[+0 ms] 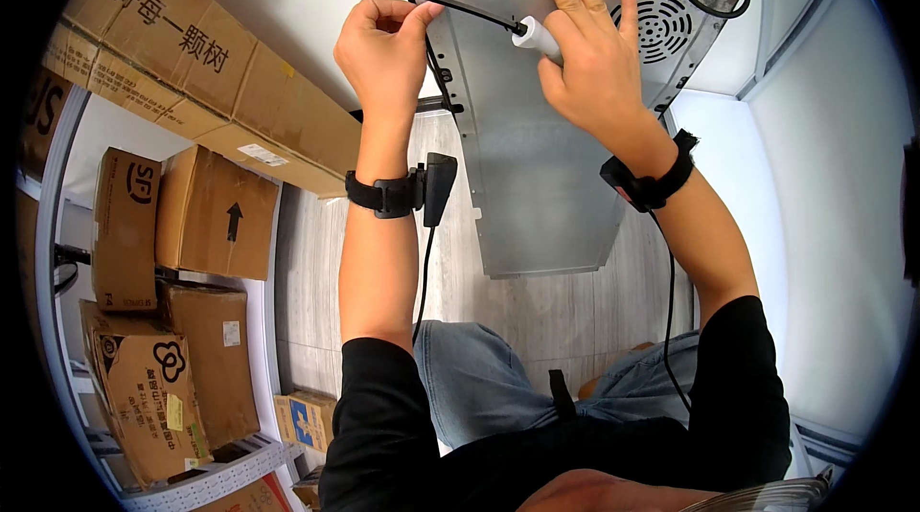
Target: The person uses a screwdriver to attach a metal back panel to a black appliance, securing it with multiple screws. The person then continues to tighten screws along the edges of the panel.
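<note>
left hand (383, 57) pinches the black shaft of the white-handled screwdriver (533, 34) near its tip, at the left edge of a grey sheet-metal panel (541, 186); right hand (596, 67) grips the handle, three fingers splayed over the panel. wood-look floor (311, 296) below, cardboard boxes (213, 215) on rack (216, 476) at left.

A pale grey wood-grain floor (311, 292) beside a white metal shelf (216, 486).
A tall, grey sheet-metal cabinet with round vent slots (537, 158) stands on the floor; a small brown-and-blue cardboard box (307, 419) sits near the shelf, its support unclear. Brown cardboard cartons (216, 215) fill the shelf, some upright, one leaning at the front.
</note>
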{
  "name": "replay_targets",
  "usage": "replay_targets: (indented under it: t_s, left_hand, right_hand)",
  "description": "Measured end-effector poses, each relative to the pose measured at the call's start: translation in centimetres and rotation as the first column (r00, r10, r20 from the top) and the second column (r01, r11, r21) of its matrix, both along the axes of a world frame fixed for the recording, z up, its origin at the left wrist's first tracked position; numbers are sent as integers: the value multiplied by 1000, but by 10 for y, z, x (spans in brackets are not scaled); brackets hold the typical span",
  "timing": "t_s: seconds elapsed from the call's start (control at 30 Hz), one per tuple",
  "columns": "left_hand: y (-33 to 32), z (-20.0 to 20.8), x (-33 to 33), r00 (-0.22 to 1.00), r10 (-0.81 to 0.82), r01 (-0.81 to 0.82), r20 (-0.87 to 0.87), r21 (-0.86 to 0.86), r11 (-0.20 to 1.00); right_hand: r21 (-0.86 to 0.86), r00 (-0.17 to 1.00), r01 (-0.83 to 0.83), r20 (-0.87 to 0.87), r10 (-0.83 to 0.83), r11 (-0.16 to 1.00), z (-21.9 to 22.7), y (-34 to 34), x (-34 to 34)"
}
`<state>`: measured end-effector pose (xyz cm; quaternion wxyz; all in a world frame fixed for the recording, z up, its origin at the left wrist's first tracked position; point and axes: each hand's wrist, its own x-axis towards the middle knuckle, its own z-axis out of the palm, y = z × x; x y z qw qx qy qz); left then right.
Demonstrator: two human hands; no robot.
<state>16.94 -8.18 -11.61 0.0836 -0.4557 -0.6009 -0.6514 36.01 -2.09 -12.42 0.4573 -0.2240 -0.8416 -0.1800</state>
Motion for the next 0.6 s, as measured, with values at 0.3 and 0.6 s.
replay_targets:
  t_s: [0.3,0.6]
  left_hand:
    - [10,-1,-29,867,-401,403,295,57,913]
    - [15,-9,-35,854,-457,462,249,42,886]
  right_hand:
    - [16,998,-44,-35,44,999,4,-3,3]
    - [3,998,-51,-42,51,999,3,-2,4]
